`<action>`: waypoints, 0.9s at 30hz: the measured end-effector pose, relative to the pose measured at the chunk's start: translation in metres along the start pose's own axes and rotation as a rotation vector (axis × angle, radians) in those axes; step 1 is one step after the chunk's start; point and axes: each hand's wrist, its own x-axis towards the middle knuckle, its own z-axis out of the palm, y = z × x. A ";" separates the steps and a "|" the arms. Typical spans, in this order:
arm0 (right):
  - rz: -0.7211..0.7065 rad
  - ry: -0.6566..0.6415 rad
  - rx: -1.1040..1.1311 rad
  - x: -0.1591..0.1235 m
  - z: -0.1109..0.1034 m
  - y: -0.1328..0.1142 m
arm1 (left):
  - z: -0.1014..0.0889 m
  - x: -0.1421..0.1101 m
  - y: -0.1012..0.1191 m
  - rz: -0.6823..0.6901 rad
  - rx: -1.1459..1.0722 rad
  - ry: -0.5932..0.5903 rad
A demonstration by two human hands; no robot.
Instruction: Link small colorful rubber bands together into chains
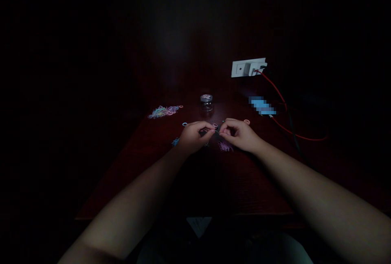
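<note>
Over the middle of the dark red table, my left hand (195, 134) and my right hand (236, 134) nearly meet, both pinched. A thin green rubber band (217, 131) spans the gap between their fingertips. Just behind the fingertips shows a small pink ring-shaped hair tie (215, 125). A blue ring (185, 124) lies beyond my left hand, and an orange one (247, 122) beyond my right. Blue bands (175, 142) are heaped beside my left hand, partly hidden by it. Purple bands (225, 146) form a pile below my right hand.
A mixed pile of colourful bands (165, 111) lies at the back left. Behind my hands stands a clear lidded jar (206, 103). At the right, a blurred blue phone-like device (262, 105) connects by a red cable (276, 87) to a wall socket (240, 68).
</note>
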 end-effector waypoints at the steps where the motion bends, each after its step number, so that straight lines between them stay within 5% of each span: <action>1: 0.007 0.004 0.002 0.000 0.000 0.000 | 0.000 0.000 0.000 0.003 -0.001 -0.001; 15: 0.045 0.063 -0.011 0.000 0.000 0.001 | 0.002 -0.003 0.001 0.008 -0.031 -0.111; 27: 0.032 0.026 0.026 -0.001 0.001 -0.001 | -0.001 -0.001 0.001 -0.025 0.030 -0.056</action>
